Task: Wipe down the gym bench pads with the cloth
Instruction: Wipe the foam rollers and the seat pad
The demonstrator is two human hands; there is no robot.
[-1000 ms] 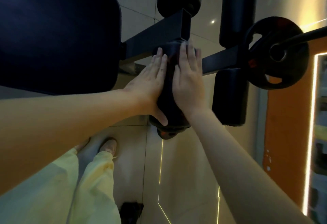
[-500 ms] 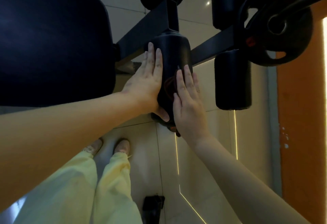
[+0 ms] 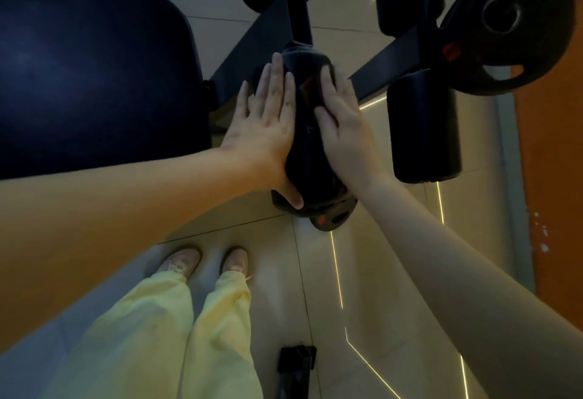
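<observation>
We look down on a dark foam roller pad point(image 3: 307, 152) at the end of the bench, with a hand flat on each side of it. The left hand point(image 3: 265, 127) lies spread on the pad's left flank, fingers straight and reaching toward the frame bar point(image 3: 252, 48), and its thumb stretches across the pad's near end; it holds nothing. The right hand point(image 3: 344, 133) is also flat, with straight fingers pressed to the pad's right flank. Just beside those fingers we make out the cloth point(image 3: 310, 88), a dark patch with a reddish tinge pressed against the pad. It is dim there, and we cannot tell where the cloth's edges lie or how much of it sits under the palm. To the left, well apart from the hands, is the broad seat pad point(image 3: 94, 77), dark with a faint sheen. A second roller pad point(image 3: 422, 130) hangs to the right, and beyond it a weight plate point(image 3: 501, 23) sits on its bar. Below us are the pale tiled floor point(image 3: 372, 272), yellow trousers point(image 3: 189, 329) and light shoes point(image 3: 181, 261).
</observation>
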